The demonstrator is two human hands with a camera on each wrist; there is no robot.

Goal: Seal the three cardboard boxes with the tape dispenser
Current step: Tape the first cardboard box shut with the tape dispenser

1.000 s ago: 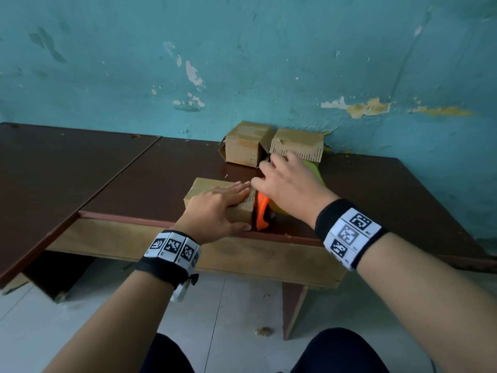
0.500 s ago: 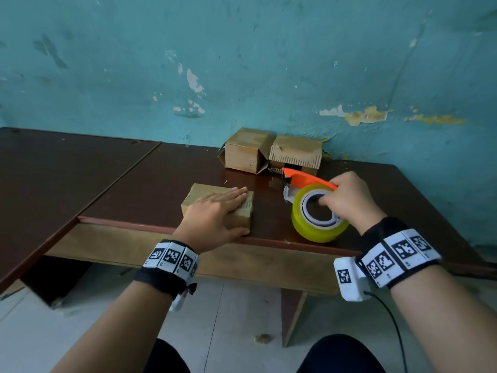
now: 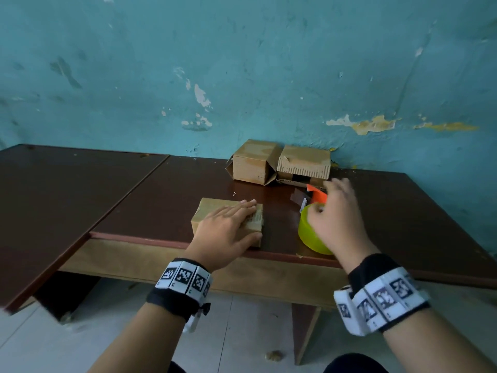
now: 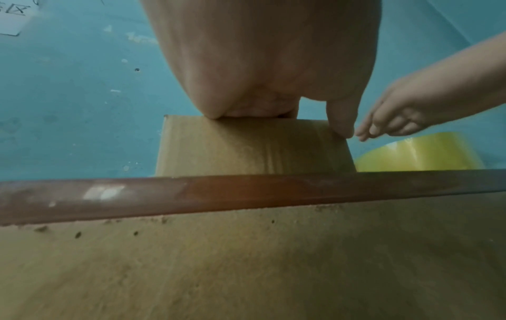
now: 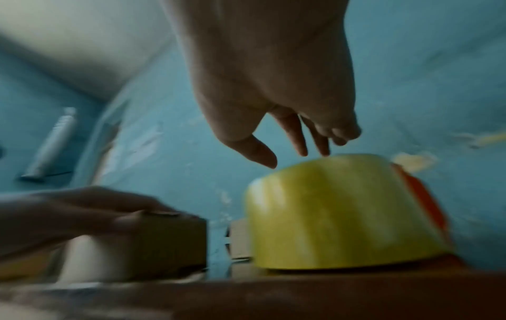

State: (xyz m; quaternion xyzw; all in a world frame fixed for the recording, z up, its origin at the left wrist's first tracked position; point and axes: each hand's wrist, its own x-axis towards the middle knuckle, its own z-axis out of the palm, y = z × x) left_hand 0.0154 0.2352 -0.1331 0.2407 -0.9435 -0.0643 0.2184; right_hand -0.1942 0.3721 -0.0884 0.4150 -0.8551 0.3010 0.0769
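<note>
The small flat brown cardboard box [image 3: 212, 215] is pressed down on the dark brown counter [image 3: 166, 200] by the flat, open left hand [image 3: 228, 230]. The yellow-green tape roll with the orange dispenser [image 5: 345, 214] is lying flat just under the right hand [image 5: 273, 104], whose loose, spread fingers [image 5: 299, 138] hold nothing. The right hand is nearer to it.

Peeling teal wall [image 3: 242, 63] behind dark brown table [image 3: 161, 197], pale floor [image 3: 242, 332].
</note>
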